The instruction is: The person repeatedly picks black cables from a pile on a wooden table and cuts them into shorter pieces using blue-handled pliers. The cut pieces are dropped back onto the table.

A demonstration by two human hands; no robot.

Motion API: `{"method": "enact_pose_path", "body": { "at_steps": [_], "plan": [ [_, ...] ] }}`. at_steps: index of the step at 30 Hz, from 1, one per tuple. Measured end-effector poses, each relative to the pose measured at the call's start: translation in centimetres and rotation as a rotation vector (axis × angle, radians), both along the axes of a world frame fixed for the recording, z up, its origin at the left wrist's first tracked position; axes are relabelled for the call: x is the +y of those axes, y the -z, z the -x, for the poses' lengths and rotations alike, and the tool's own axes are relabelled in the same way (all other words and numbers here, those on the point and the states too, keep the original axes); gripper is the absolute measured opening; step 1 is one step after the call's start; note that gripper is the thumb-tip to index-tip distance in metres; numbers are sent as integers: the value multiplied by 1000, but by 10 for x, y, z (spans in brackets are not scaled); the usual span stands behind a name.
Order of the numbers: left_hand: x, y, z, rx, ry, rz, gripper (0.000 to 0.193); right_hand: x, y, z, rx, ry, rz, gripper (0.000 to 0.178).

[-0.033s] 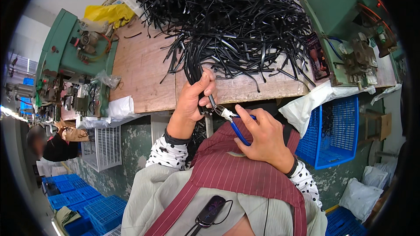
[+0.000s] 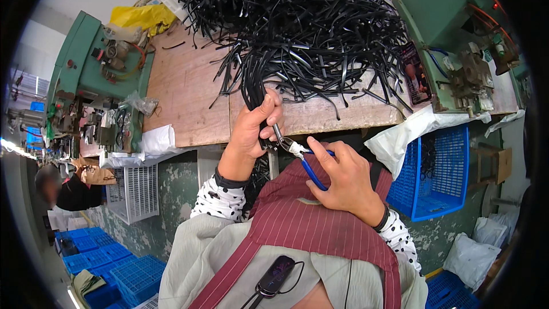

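My left hand point(image 2: 255, 127) is closed round a bundle of thin black eyeglass temples point(image 2: 250, 83) at the table's front edge. Their long ends point up toward a big heap of the same temples point(image 2: 286, 14). One temple point(image 2: 277, 131) sticks out below the fingers toward the right. At its end are the jaws of blue-handled pliers point(image 2: 307, 167), which have white wrapping near the joint. My right hand point(image 2: 350, 184) holds these pliers by the handles, thumb and fingers apart along them. Whether the jaws grip the temple's tip is too small to tell.
Green machines stand on the wooden table point(image 2: 186, 100), one at the left point(image 2: 86, 74) and one at the right point(image 2: 452, 34). Below hang or stand a white crate point(image 2: 140, 194) and a blue crate point(image 2: 437, 209). A person point(image 2: 71, 191) sits at the far left.
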State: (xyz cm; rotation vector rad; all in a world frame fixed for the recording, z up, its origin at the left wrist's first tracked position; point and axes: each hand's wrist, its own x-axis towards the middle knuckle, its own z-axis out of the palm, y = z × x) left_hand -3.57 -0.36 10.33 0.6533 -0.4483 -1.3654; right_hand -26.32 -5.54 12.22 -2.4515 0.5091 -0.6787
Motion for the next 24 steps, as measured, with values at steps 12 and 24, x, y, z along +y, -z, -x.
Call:
{"method": "enact_pose_path", "body": {
  "at_steps": [12, 24],
  "plan": [
    [-1, 2, 1, 71, 28, 78, 20, -1, -5, 3, 72, -43, 4, 77],
    [8, 12, 45, -843, -784, 361, 25, -4, 15, 3, 12, -66, -417, 81]
  ]
}}
